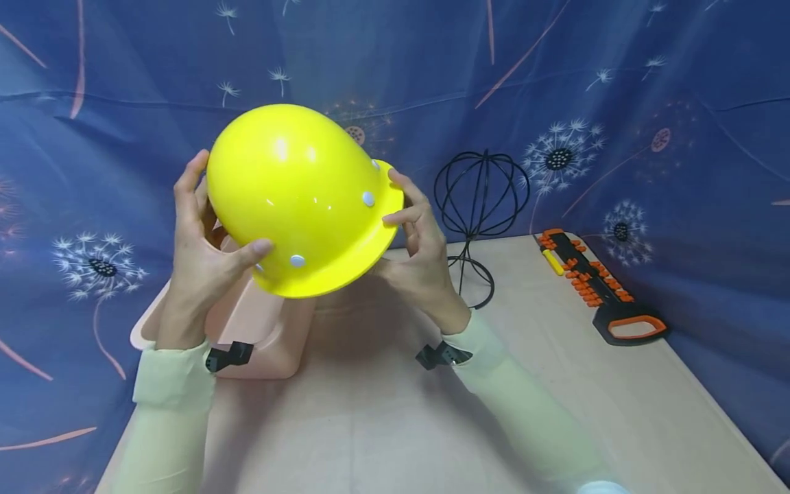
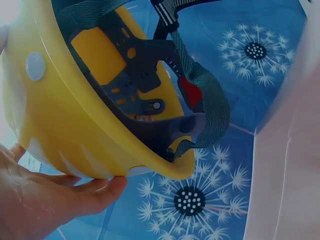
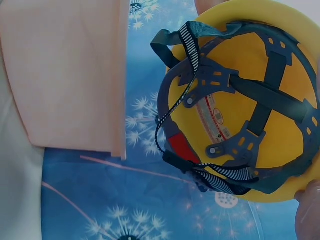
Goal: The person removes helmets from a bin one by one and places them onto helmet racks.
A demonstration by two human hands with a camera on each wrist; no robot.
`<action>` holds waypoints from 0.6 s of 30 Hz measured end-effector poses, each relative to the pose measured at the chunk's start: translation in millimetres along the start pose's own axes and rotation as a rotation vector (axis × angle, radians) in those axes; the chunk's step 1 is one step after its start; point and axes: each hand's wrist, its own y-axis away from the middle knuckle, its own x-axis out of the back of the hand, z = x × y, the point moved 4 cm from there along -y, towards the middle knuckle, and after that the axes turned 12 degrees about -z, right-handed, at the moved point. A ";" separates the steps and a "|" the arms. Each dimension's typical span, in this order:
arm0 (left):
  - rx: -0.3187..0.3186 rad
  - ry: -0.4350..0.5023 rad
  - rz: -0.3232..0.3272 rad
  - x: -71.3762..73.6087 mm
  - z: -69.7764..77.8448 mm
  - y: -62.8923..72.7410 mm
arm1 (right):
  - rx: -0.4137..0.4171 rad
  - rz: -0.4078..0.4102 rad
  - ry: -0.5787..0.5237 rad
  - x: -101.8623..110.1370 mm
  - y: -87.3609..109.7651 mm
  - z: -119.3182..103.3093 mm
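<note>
A yellow hard hat (image 1: 290,192) is held up in the air between both hands, its brim toward the right. My left hand (image 1: 206,254) grips the back and near side of the shell, thumb on the outside. At the brim, my right hand (image 1: 422,254) pinches the edge with its fingers. Inside the hat, the right wrist view shows a dark suspension harness (image 3: 267,100) with crossed straps, and a striped chin strap (image 3: 227,177) hangs there. The left wrist view also shows a red piece (image 2: 191,92) at the headband.
A pink bin (image 1: 265,343) stands behind and below the left hand. To the right is a black wire stand (image 1: 472,230) with a cage-shaped top. Farther right lies a black and orange tool holder (image 1: 580,271) with a yellow-handled tool (image 1: 552,262). A patterned blue curtain (image 1: 407,68) backs the table.
</note>
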 end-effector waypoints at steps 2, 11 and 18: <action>-0.005 0.004 -0.012 -3.4 0.3 -3.4 | -0.002 0.001 0.002 4.6 3.0 -1.3; 0.039 -0.045 -0.066 -14.6 4.7 -17.5 | -0.018 -0.013 -0.002 23.2 16.7 -7.5; 0.052 -0.160 -0.100 -17.2 4.7 -28.6 | -0.037 -0.048 0.046 34.8 22.6 -13.2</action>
